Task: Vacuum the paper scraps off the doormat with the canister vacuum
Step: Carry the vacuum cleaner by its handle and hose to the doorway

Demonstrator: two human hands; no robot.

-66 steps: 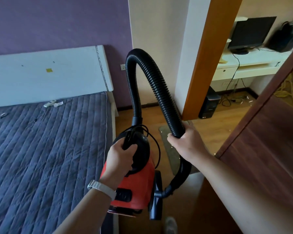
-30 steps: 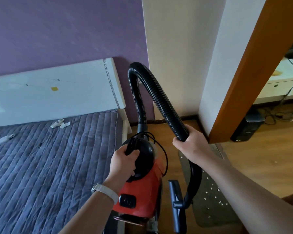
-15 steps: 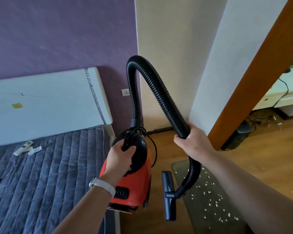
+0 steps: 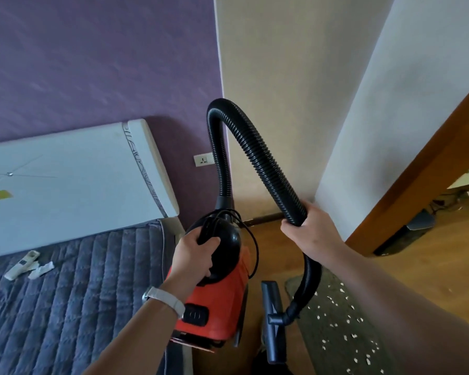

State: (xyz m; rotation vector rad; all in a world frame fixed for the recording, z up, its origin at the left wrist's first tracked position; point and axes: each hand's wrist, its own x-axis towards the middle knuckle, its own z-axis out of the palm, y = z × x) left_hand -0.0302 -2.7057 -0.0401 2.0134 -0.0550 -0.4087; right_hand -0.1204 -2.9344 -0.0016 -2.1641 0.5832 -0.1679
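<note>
Lower right of the frame, the doormat (image 4: 312, 345) lies on the wooden floor (image 4: 431, 266), strewn with small white paper scraps (image 4: 333, 325). They sit below and to the right of my right hand (image 4: 309, 231), well apart from it. Just left of the mat's edge hangs the dark floor nozzle (image 4: 272, 320), over bare boards rather than the mat; whether it touches the floor I cannot tell.

From the nozzle the black ribbed hose (image 4: 271, 174) climbs through my right hand, whose fingers wrap tight round it. It then arches high at centre frame and drops into the top of the red canister vacuum (image 4: 222, 301). My left hand (image 4: 194, 255), a pale watch band (image 4: 164, 297) at its wrist, is curled round the black handle on top of the canister, the black cord (image 4: 252, 247) looped beside it. What the canister holds is hidden.

Left of it spreads a grey quilted bed (image 4: 65, 293) with a white headboard (image 4: 65, 180); a white remote (image 4: 22, 265) lies on the quilt. A wall socket (image 4: 203, 160) shows behind the hose, and an orange-brown door frame (image 4: 417, 169) slants down the right edge.
</note>
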